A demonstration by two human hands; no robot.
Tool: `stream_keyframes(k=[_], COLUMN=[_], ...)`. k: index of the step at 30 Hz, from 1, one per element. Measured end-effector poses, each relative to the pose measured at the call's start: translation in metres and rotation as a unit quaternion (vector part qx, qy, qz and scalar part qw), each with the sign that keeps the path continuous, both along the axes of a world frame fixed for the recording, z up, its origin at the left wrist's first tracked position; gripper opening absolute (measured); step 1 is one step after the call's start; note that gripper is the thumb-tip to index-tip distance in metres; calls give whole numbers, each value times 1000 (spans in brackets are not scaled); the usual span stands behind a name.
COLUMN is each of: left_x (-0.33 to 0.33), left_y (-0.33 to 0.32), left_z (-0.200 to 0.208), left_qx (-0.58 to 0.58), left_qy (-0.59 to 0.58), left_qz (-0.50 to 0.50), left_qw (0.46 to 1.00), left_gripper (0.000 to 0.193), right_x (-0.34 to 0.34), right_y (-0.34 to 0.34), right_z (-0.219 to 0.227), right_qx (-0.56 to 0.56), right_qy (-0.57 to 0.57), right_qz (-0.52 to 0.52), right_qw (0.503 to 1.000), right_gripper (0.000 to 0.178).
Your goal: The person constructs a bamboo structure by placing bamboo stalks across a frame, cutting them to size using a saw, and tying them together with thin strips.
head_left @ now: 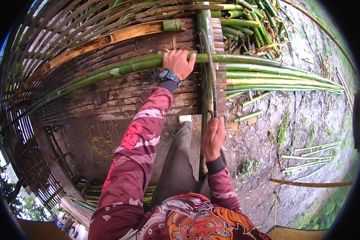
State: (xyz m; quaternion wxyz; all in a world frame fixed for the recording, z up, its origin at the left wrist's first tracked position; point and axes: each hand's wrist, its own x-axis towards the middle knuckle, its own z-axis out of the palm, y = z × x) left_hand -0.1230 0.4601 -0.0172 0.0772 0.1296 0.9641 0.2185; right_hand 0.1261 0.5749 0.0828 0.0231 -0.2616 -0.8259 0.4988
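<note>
Fingers (213, 125) of your right hand (214, 141) curl round the near end of a thin saw (213, 84). Farther up, your left hand (178, 64) (the one with the watch (169, 76)) rests on a long green bamboo pole (136, 65) — fingers close together, thumb apart. The saw crosses that pole over a slatted bench (148, 93). Beyond lies piled bamboo (242, 23).

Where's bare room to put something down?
On the grey ground between the right hand, the short green bamboo pieces and the leafy green weed. Also on the brown slatted bamboo bench below the long green bamboo pole, left of the maroon-patterned left sleeve. Crowded: the cut green bamboo heap, top right.
</note>
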Motion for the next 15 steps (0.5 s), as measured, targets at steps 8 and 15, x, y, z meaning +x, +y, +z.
stream_keyframes(k=[8,15], left_x=[0,2], left_y=[6,3], left_z=[1,-11], left_qx=[-16,-10], left_qy=[51,100], left_qz=[10,9], left_qw=[998,995], left_gripper=[48,32], right_x=[-2,28], right_y=[-10,-18], right_z=[-5,8], right_qx=[58,3], right_qy=[19,-79], right_qz=[7,50], right_qw=[998,996], right_gripper=[38,27])
